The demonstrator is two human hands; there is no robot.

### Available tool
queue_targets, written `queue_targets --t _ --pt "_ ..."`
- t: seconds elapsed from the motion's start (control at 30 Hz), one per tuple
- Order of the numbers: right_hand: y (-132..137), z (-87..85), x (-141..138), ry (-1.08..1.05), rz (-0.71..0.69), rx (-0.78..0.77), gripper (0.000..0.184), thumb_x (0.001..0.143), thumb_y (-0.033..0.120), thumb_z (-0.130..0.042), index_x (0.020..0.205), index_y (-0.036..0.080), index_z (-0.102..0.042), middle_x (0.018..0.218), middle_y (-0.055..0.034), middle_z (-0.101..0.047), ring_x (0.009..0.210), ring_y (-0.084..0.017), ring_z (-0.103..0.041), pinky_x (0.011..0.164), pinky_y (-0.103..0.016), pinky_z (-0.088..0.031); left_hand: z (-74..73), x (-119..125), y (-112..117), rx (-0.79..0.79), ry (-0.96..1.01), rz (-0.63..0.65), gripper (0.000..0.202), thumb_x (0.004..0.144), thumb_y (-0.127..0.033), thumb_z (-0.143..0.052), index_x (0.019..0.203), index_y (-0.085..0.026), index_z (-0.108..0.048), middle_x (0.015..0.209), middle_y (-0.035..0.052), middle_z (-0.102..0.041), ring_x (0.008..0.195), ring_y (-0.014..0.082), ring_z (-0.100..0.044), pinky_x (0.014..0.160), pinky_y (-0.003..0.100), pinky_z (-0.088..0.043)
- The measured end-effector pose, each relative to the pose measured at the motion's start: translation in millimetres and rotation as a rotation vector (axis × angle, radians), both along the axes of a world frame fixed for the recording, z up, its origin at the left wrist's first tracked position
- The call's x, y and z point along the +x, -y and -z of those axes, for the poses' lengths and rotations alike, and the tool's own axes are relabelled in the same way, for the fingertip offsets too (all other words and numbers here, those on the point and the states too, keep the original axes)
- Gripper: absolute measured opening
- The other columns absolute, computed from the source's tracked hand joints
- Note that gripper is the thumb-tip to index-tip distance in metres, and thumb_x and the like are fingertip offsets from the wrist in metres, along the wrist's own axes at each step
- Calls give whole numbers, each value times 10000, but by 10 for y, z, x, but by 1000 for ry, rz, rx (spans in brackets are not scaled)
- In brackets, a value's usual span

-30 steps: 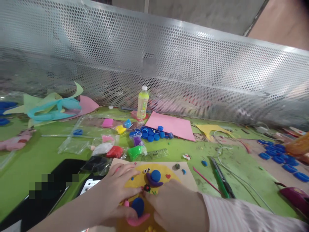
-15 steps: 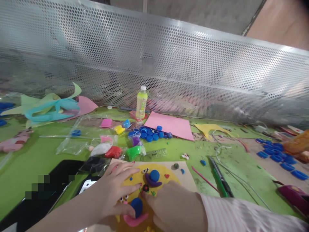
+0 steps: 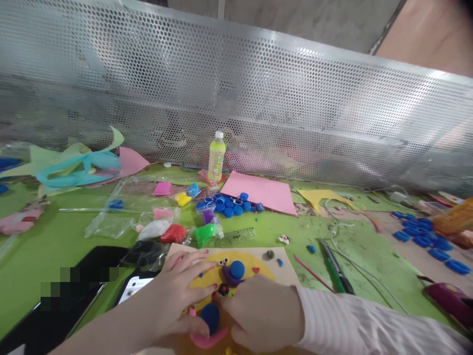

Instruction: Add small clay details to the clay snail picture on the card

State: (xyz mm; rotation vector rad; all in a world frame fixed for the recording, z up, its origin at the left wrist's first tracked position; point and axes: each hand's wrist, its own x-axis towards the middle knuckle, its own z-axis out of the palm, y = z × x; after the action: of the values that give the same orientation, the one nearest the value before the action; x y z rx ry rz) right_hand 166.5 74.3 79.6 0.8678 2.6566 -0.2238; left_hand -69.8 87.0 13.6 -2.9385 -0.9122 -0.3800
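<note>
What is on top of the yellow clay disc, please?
On the yellow disc: a purple snail with a blue shell, a red heart, a dark flower. The left hand and right hand cover its lower part.

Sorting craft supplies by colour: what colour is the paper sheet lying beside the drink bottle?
Pink; the paper sheet shows clearly in the head view, right of the bottle.

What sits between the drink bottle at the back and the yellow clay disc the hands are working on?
In the head view, between the bottle and the yellow clay disc lie a pile of blue bottle caps, a bagged green clay lump and a clear ruler.
</note>
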Motion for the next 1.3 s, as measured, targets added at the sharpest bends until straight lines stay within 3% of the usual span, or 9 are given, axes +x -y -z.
queue_targets --t 0.17,0.3,0.47,0.63,0.73,0.8,0.93,1.1,1.3 --pt "-25 -142 51 -17 41 -22 292 892 305 -534 1104 184 -694 830 -118 -780 626 -225 -702 425 -282 -170 -56 37 -9 0 7 -13 450 820 -676 -612 1157 -385 -672 1379 49 -618 1267 356 -504 1008 513 -319" --pt "-28 -212 207 -149 101 6 365 876 237 -502 1198 258 -672 807 -81 -775 599 -195 -655 476 -290 -199 -80 93 -31 18 4 -21 411 793 -559 -712 1165 -389 -673 1391 38 -610 1254 353 -512 977 504 -356" --pt "-40 -155 509 -376 276 92 472 825 132 -463 1200 286 -704 662 -34 -731 509 -152 -546 494 -266 -256 -173 74 -203 45 -28 -16 537 774 -725 -624 1201 -403 -667 1416 26 -609 1290 352 -497 1022 526 -364" --pt "-108 46 778 -670 481 185 504 840 75 -379 1196 185 -718 713 -16 -742 468 -95 -505 491 -191 -374 -479 65 -538 82 -60 -297 556 900 -658 -502 1242 -249 -657 1334 117 -653 1282 373 -517 1019 599 -406" --pt "-174 232 872 -824 557 293 451 869 111 -369 1115 137 -746 589 -12 -688 408 -104 -463 434 -200 -350 -586 237 -686 71 -133 -451 483 929 -536 -561 1231 -164 -624 1238 128 -670 1161 296 -609 966 522 -496" --pt "-221 355 912 -913 578 389 432 880 134 -372 1094 96 -744 474 4 -601 371 -115 -441 412 -213 -336 -573 403 -731 72 -187 -518 411 924 -468 -604 1220 -184 -607 1233 96 -652 1104 250 -635 949 494 -520" --pt "-284 505 924 -1053 480 564 398 906 129 -365 1084 59 -714 440 17 -561 342 -112 -443 404 -224 -330 -446 638 -756 110 -238 -582 369 923 -404 -626 1214 -178 -602 1252 90 -633 1104 249 -630 934 490 -531" --pt "-251 579 832 -1109 213 666 361 896 82 -357 1059 132 -675 525 6 -633 394 -125 -529 445 -246 -358 -321 579 -830 116 -182 -590 348 927 -391 -625 1200 -177 -608 1217 83 -647 1066 237 -645 909 471 -547" --pt "-220 650 786 -1117 75 655 352 882 56 -396 1134 145 -625 568 11 -628 454 -143 -557 475 -260 -383 -252 474 -805 73 51 -372 365 934 -374 -621 1248 -191 -585 1253 91 -632 1048 225 -653 869 439 -574"
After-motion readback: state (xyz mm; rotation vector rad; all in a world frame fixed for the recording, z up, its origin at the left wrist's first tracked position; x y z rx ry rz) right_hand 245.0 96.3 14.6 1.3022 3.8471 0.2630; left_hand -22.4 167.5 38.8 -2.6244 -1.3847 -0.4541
